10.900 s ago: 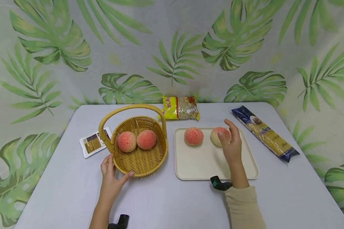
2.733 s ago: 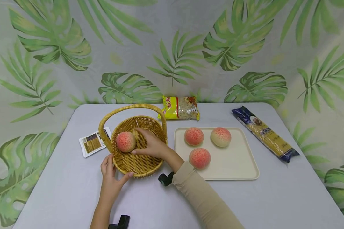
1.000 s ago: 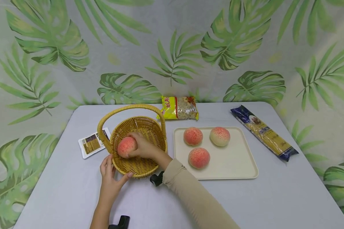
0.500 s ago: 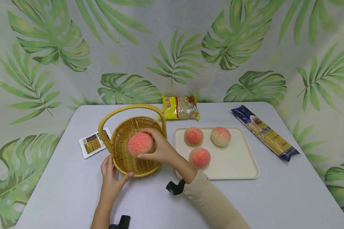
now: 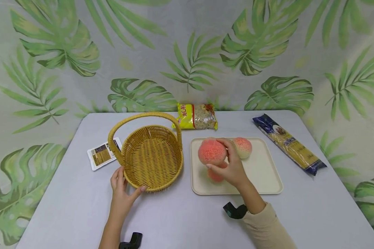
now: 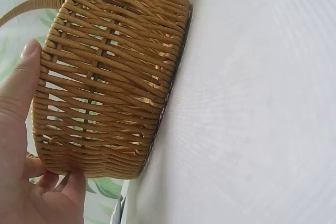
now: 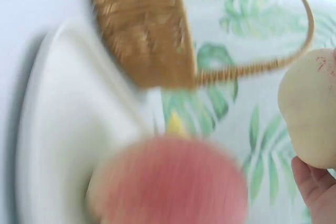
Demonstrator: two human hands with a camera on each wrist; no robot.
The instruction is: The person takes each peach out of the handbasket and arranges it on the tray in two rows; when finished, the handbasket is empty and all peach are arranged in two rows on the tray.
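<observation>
My right hand [image 5: 233,167] holds a pink, speckled peach [image 5: 212,153] between thumb and fingers, above the cream tray [image 5: 257,180]. In the right wrist view, the pale underside of this held peach [image 7: 310,111] shows at the right edge. Under and behind it on the tray, one peach [image 5: 216,174] is partly covered and another mostly hidden; a third peach [image 5: 243,148] sits to the right. My left hand [image 5: 123,193] grips the near left rim of a wicker basket [image 5: 154,160] with nothing inside. The left wrist view shows my thumb and fingers against its woven side [image 6: 105,82].
A yellow-ended clear food bag [image 5: 196,117] lies at the back of the table. A long blue and gold packet [image 5: 288,143] slants right of the tray. Left of the basket lies a small white and brown sachet [image 5: 102,154]. The basket's tall arched handle [image 5: 143,116] stands up.
My right hand has lifted the last peach out of the basket and carried it right, over the tray. Earlier, another peach went from basket to tray. My left hand has stayed at the rim.
</observation>
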